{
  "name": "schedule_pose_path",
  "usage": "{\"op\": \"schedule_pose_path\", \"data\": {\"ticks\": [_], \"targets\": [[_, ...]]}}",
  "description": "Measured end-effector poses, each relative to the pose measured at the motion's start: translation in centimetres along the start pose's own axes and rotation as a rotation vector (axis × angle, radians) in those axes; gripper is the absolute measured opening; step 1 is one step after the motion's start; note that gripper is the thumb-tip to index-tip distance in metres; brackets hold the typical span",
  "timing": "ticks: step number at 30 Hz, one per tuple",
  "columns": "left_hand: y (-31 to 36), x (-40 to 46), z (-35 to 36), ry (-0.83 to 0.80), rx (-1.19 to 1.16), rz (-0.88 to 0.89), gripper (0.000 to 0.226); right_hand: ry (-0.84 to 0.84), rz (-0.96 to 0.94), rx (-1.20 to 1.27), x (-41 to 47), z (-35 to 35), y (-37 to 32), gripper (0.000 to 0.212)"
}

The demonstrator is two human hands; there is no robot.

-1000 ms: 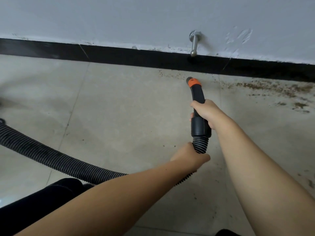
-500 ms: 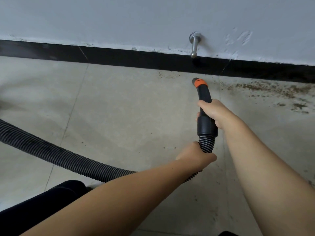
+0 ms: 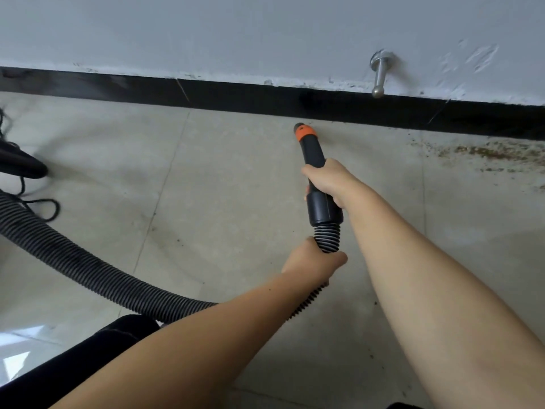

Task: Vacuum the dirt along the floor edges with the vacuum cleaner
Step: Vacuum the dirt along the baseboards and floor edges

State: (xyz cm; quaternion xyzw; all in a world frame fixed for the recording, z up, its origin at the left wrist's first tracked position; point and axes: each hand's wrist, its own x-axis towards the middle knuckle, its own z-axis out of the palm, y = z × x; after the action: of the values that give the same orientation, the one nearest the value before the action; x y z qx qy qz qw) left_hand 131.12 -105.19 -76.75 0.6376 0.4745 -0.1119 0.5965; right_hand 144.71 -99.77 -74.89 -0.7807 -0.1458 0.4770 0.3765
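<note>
Skirting (image 3: 236, 94) near nozzle (image 3: 309, 146); dirt (image 3: 486, 152) rightward, seemingly

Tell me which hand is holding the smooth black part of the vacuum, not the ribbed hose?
The right hand: it grips the smooth black nozzle handle with the orange ring. The left hand grips the ribbed black hose just behind it.

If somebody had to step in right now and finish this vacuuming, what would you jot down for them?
Right hand grips the black nozzle, its orange tip close to the black baseboard.
Left hand holds the ribbed hose just behind the nozzle.
Done: the floor edge beside the tip looks nearly clean.
Left: the brown dirt along the edge to the right, past the metal door stop. Sweep that way.
</note>
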Motion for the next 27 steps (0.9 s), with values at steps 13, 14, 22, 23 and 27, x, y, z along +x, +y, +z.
{"op": "schedule_pose_path", "data": {"ticks": [13, 14, 22, 23, 27], "targets": [[3.7, -0.1, 7.4, -0.246, 0.116, 0.06, 0.018, 0.219, 0.146, 0.088, -2.6, -10.2, 4.8, 0.014], [4.1, -0.3, 8.1, -0.269, 0.116, 0.069, 0.017, 0.241, 0.164, 0.1, -2.9, -11.2, 5.4, 0.013], [6.6, 1.0, 7.5, -0.285, 0.105, 0.07, 0.016, 0.319, 0.182, 0.199, -1.6, -13.5, 5.0, 0.022], [6.6, 1.1, 7.0, -0.266, 0.098, 0.069, 0.016, 0.304, 0.173, 0.205, -1.2, -13.1, 4.6, 0.022], [5.5, 1.6, 5.5, -0.201, 0.069, 0.039, 0.015, 0.233, 0.134, 0.195, -0.1, -10.7, 3.6, 0.013]]}}
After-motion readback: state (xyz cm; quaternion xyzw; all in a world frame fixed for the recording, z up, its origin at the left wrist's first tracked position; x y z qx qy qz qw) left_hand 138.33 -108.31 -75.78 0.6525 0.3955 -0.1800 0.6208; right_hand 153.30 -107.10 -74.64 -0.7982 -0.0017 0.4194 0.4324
